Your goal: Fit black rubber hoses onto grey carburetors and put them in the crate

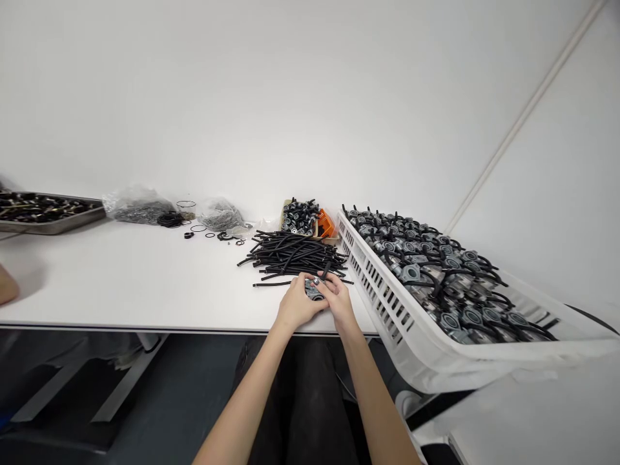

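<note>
Near the table's front edge, my left hand (296,302) is closed around a grey metal carburetor-like part (314,292). My right hand (339,301) meets it from the other side, its fingers pinched at the top of the same part. A short black piece (326,270) sticks up by the right fingers; whether it is joined to the metal part I cannot tell. Just beyond both hands lies a loose pile of thin black rubber hoses (290,253). Much of the metal part is hidden by my fingers.
A white plastic basket (368,278) full of similar metal parts stands at the right. Behind the hoses are a box of small fittings (299,216) and an orange holder (325,223). Plastic bags (140,205), black rings and a metal tray (72,221) lie leftward. Another person's hand (6,285) shows at far left.
</note>
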A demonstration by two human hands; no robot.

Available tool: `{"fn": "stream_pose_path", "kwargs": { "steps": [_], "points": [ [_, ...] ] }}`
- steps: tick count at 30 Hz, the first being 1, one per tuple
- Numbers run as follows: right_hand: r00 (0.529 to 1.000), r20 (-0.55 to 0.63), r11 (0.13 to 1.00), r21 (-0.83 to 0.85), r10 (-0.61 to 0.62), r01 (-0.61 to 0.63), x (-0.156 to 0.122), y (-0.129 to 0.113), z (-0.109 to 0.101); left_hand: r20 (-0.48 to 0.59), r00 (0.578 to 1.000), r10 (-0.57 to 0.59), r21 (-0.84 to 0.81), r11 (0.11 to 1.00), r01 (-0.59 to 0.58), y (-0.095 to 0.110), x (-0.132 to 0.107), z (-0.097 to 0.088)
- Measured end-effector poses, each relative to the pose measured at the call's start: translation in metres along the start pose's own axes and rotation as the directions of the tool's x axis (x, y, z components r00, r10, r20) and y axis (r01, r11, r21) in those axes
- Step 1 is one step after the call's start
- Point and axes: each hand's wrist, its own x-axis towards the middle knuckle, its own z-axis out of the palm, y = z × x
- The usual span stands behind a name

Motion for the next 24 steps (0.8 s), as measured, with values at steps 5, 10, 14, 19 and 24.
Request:
{"fn": "stream_pose_path", "kwargs": {
  "steps": [5, 10, 14, 19, 24],
  "points": [
    [0.999, 0.038, 0.999, -0.012, -0.029, 0.029, -0.004, 0.003, -0.006, 0.001, 1.000, -0.003, -0.004, 1.000, 0.003, 0.001, -0.001, 0.000],
    [0.999, 0.030, 0.999, -0.007, -0.039, 0.040, -0.004, 0.002, -0.003, -0.007, 1.000, -0.008, -0.009, 1.000, 0.007, 0.001, -0.002, 0.000],
    [1.000, -0.012, 1.000, -0.009, -0.029, 0.029, -0.003, 0.000, 0.000, -0.015, 1.000, -0.006, -0.014, 1.000, 0.006, 0.002, -0.002, -0.001],
    [0.998, -0.061, 1.000, -0.004, -0.004, 0.004, 0.002, 0.000, 0.003, -0.016, 1.000, -0.008, -0.018, 1.000, 0.008, 0.003, -0.002, -0.001],
    [0.999, -0.042, 1.000, 0.013, -0.001, 0.001, 0.002, 0.000, 0.004, -0.008, 1.000, -0.011, -0.022, 1.000, 0.011, 0.003, -0.002, -0.001]
  ]
}}
